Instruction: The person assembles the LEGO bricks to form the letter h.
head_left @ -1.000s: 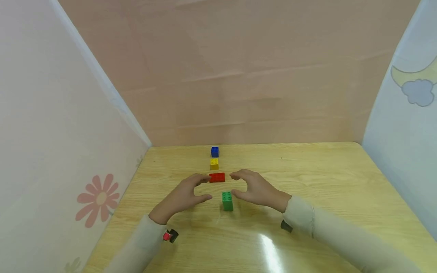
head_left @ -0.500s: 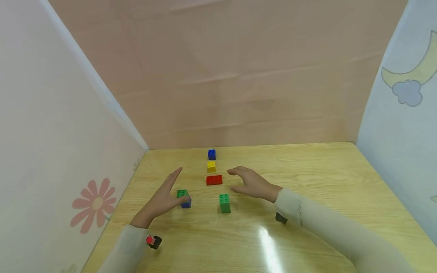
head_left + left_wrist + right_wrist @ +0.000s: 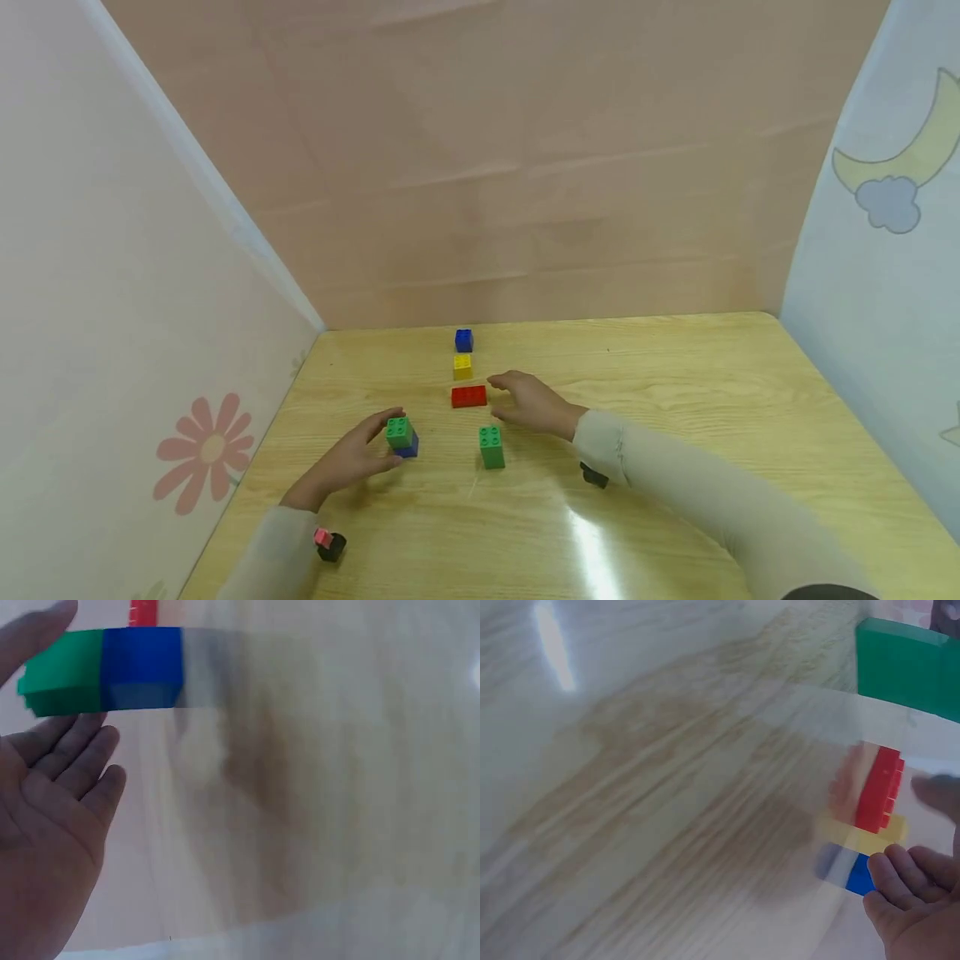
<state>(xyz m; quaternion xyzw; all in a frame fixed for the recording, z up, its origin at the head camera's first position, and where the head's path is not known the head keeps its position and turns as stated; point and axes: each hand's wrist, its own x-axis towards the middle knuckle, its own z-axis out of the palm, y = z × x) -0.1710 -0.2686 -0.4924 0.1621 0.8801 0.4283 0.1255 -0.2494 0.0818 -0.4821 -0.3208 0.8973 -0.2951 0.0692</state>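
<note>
On the left of the table stands a stack of two toy bricks, a green brick (image 3: 400, 432) on top of a blue brick (image 3: 408, 448). My left hand (image 3: 348, 458) is around it, thumb on the near side and fingers on the far side. Whether they touch it I cannot tell. Right of centre, my right hand (image 3: 534, 403) hovers beside the flat red brick (image 3: 468, 397), fingers and thumb apart with nothing between them. A tall green block (image 3: 492, 450) stands nearer me. In the right wrist view the red brick (image 3: 877, 787) lies past my thumb and fingertips.
Behind the red brick sit a yellow brick (image 3: 462, 367) and a small blue brick (image 3: 464, 340), roughly in line. Light wood table (image 3: 675, 375) reaches a tan back wall (image 3: 525, 167). Pale fabric side walls (image 3: 150, 292) stand left and right.
My left hand has moved left from the centre, uncovering the green and blue stack, then come around it. My right hand stays near the red brick. The view has shifted slightly.
</note>
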